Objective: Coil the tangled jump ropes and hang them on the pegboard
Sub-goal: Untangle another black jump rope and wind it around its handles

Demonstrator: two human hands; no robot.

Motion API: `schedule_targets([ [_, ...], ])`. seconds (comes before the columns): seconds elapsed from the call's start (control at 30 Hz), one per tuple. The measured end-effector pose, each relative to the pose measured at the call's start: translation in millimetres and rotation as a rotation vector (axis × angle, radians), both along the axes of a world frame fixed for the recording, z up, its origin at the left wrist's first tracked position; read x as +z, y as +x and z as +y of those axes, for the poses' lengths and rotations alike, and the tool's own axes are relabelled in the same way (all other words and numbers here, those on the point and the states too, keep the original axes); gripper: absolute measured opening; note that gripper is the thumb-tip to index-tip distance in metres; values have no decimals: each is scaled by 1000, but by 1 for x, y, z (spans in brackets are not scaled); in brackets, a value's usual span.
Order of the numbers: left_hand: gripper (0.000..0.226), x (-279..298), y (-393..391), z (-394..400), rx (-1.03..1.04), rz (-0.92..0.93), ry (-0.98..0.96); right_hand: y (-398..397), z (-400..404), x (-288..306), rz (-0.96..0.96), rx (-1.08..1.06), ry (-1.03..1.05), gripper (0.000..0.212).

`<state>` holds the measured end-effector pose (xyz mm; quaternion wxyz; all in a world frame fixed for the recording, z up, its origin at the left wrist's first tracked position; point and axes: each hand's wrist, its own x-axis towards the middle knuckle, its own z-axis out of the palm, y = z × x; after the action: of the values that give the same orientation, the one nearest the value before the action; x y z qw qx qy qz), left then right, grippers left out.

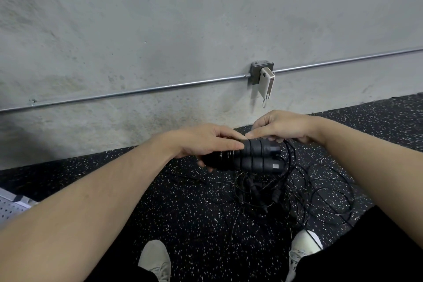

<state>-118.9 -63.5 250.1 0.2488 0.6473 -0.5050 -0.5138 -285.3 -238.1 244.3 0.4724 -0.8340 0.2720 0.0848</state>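
Two black ribbed jump rope handles (pixel 256 155) lie side by side, held level above the floor. My left hand (pixel 206 142) grips their left ends, with thin cord wound round them under its fingers. My right hand (pixel 281 127) pinches the thin black cord just above the handles' right ends. From there the cord drops into a tangled pile of jump ropes (pixel 295 192) on the floor, with more black handles in it. A corner of grey perforated pegboard (pixel 10 208) shows at the left edge.
A grey concrete wall stands close ahead, with a metal conduit (pixel 137 91) and a junction box carrying a white device (pixel 266 82). The floor is black speckled rubber (pixel 187 213). My two pale shoes (pixel 155 258) are at the bottom, the right one at the pile's edge.
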Motion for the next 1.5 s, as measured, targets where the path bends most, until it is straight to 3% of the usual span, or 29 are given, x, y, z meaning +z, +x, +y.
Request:
schedule_targets([
  [0.13, 30, -2, -2, -4, -2, -154, 4, 7, 6, 9, -45, -5, 0, 15],
  [0.3, 56, -3, -1, -6, 69, -187, 83, 16, 18, 13, -82, -45, -125, 13],
  [0.43, 45, -6, -3, -6, 18, -217, 132, 24, 28, 14, -103, -40, -209, 10],
  [0.63, 33, -8, 2, -4, 85, -222, 55, 29, 36, 16, -241, -120, -210, 6],
  [0.8, 38, -10, 8, 0, 79, -286, 77, 30, 38, 16, -188, -105, -345, 27],
  [0.9, 33, -11, 4, 0, 73, -370, 74, 33, 42, 17, -47, -91, -466, 58],
  [0.97, 29, -11, 1, -1, 61, -441, 50, 36, 43, 18, 66, -47, -454, 71],
  [1.07, 27, -13, 0, -2, 37, -533, 23, 35, 39, 14, 160, 10, -301, 62],
  [1.17, 28, -15, 0, -2, 51, -585, 7, 31, 37, 13, 110, 22, -85, 49],
  [1.3, 33, -19, -6, -8, 61, -645, -4, 29, 36, 15, 9, 50, 2, 42],
  [1.5, 34, -27, -7, -11, 30, -656, 0, 30, 38, 4, -31, 49, -25, 38],
])
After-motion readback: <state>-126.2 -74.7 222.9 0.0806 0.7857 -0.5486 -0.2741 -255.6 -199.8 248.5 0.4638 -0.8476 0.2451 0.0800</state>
